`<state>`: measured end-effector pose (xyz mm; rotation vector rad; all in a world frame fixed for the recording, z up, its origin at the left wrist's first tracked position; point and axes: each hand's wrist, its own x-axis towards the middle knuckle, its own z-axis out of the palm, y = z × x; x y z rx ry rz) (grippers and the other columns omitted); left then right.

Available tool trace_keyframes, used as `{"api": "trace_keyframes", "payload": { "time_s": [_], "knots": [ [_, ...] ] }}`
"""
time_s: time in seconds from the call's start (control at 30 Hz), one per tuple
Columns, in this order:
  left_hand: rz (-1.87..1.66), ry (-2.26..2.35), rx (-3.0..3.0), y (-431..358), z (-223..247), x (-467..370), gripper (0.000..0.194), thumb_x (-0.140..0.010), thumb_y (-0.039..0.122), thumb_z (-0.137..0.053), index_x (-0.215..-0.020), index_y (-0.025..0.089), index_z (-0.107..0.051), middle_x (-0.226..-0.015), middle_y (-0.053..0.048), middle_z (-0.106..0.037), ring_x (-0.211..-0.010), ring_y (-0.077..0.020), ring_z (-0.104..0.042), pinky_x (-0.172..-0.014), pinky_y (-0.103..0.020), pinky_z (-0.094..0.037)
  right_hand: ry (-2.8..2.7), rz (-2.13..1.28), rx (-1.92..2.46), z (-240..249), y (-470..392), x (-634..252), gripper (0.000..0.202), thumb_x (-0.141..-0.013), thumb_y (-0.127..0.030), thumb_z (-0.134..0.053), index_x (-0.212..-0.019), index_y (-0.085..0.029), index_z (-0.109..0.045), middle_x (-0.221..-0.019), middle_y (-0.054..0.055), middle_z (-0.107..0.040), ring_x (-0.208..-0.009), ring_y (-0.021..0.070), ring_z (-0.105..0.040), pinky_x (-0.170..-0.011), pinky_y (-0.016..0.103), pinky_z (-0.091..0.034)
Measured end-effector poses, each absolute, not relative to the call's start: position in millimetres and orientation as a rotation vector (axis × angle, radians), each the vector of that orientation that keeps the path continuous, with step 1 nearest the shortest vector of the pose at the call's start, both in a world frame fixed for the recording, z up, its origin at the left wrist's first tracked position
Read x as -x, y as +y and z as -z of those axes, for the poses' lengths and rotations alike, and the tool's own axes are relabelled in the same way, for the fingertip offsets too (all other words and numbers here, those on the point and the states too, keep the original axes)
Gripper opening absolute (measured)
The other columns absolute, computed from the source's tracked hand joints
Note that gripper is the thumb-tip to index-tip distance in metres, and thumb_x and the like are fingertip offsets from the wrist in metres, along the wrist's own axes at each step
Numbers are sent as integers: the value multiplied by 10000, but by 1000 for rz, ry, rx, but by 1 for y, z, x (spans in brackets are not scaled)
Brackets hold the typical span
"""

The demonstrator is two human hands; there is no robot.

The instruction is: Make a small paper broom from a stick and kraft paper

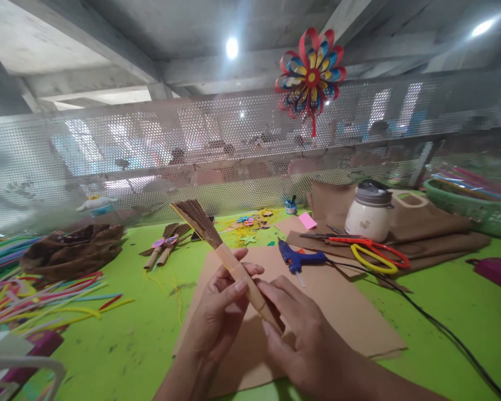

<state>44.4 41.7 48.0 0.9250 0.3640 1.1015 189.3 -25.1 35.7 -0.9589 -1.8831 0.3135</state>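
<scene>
Between both hands I hold a small brown paper fan [200, 223], its folds spread at the upper left and its wrapped handle slanting down to the right. My left hand [223, 301] grips the handle near its middle, thumb lying on the band. The fingers of my right hand [300, 323] close on the handle's lower end. Beneath the hands lies a cardboard sheet [342, 312]. On its far part rests a blue glue gun [298, 258] with a black cord.
Scissors with red and yellow handles [376, 256] lie by brown paper [442, 231] and a lidded jar [368, 214]. Two similar paper pieces [162, 245] lie left. Colourful strips [45, 301] and a brown cloth basket [73, 253] sit far left. A green basket [476, 206] stands right.
</scene>
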Motion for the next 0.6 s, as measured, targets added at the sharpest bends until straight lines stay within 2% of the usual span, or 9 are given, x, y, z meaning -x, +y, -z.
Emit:
{"api": "trace_keyframes", "payload": {
  "time_s": [0.1, 0.27, 0.47, 0.6],
  "knots": [
    [-1103, 349, -905, 42, -47, -44, 455, -735, 132, -675, -1169, 211, -562, -921, -36, -684, -890, -157, -621, -825, -269, -479, -1856, -361, 950, -36, -25, -190, 531, -745, -8, -460, -1264, -117, -424, -990, 96, -506, -933, 202, -495, -833, 370, -474],
    [-1119, 373, -907, 44, -45, -44, 359, -778, 239, -654, -1126, 187, -585, -911, -50, -692, -870, -172, -636, -816, -282, -487, -1831, -406, 920, -39, -23, -189, 458, -749, -15, -462, -1192, -128, -485, -939, 82, -505, -872, 190, -503, -783, 354, -479],
    [-1173, 370, -922, 43, -48, -44, 365, -722, 206, -708, -1074, 175, -618, -768, -22, -685, -948, -211, -624, -882, -318, -458, -1790, -367, 881, -37, -23, -187, 435, -759, -8, -466, -1172, -137, -509, -904, 74, -528, -824, 179, -521, -726, 333, -484],
    [-1168, 372, -929, 43, -48, -45, 354, -719, 195, -711, -1062, 170, -627, -741, -26, -688, -949, -220, -628, -866, -322, -461, -1818, -259, 918, -34, -23, -187, 378, -781, -21, -459, -1134, -143, -521, -906, 85, -541, -835, 198, -519, -708, 351, -480]
  ]
}}
